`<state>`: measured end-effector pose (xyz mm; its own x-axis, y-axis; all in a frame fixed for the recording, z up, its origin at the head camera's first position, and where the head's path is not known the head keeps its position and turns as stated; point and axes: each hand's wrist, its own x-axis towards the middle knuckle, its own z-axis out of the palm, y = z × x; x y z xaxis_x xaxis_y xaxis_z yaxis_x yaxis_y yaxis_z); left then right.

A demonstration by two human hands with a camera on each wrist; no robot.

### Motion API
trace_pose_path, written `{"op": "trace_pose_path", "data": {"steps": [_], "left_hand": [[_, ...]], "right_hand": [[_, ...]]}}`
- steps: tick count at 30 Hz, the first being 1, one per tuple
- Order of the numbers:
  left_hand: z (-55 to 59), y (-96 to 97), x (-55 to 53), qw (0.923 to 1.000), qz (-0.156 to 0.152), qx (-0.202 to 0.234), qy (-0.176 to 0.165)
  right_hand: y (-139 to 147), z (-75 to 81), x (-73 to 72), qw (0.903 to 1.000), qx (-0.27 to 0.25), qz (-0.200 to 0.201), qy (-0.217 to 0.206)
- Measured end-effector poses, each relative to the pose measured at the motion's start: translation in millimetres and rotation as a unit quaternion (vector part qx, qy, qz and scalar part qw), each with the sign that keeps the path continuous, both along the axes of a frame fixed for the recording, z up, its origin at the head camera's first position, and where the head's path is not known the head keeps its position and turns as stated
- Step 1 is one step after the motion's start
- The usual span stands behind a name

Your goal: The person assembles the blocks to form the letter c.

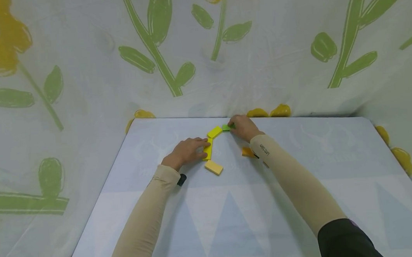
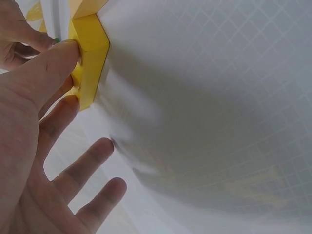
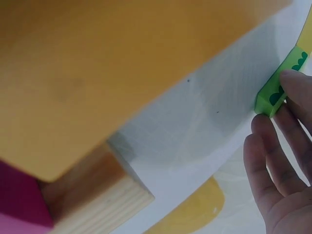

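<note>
Head view: a right hand (image 1: 244, 127) pinches a green block (image 1: 225, 128), its left end jutting past the fingertips; the left hand (image 1: 186, 151) pinches a yellow block (image 1: 209, 150) from its left side on the table (image 1: 322, 149).

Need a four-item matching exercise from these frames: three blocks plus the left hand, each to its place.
1. Green block
2. Orange block
3. Pale yellow block
4. Left hand

A. Partly behind the right sleeve, head view
B. Near end of the row
C. At the right hand's fingertips
D. Touching a brighter yellow block

Pairs: 1-C, 2-A, 3-B, 4-D
</note>
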<state>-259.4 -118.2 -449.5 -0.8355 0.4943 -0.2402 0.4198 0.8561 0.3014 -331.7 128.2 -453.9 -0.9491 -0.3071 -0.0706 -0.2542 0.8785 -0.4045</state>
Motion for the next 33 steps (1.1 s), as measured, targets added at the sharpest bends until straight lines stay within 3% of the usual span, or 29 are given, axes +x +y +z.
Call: {"op": "trace_pose_path", "data": {"steps": [20, 33], "left_hand": [[-1.0, -1.1, 1.1, 1.0, -0.001, 0.007, 0.0], [-0.4, 0.6, 1.2, 0.9999, -0.001, -0.005, 0.015]], "right_hand": [[3.7, 3.0, 1.0, 0.9994, 0.021, 0.023, -0.015], [7.9, 14.6, 5.5, 0.9987, 0.043, 0.028, 0.003]]}}
